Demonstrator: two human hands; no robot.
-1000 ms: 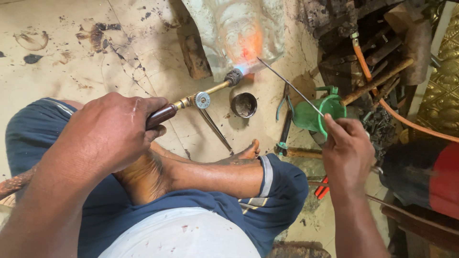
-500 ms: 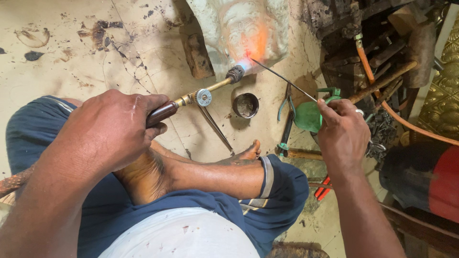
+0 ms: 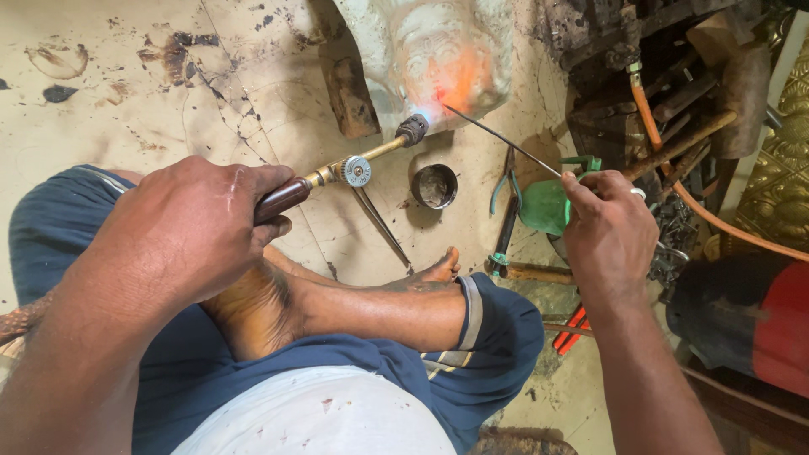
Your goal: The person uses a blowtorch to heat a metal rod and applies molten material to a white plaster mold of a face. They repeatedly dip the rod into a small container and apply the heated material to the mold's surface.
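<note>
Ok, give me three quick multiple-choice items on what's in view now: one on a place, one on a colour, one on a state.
1. Where does the small round metal cup sit?
A. On the floor below the torch tip
B. In the right hand
C. On the person's knee

2. What colour is the plastic thing beside the right hand?
A. Yellow
B. Green
C. White

3. What state is the torch in?
A. Lying unlit on the floor
B. Lit, its flame on the pale metal casting
C. Hanging from a hook

Answers: 1 A, the cup stands on the stained floor just under the nozzle. 2 B, it is plainly green. 3 B, the left hand holds its handle, the casting glows orange at the tip, and the right hand holds a thin rod to that spot.
</note>
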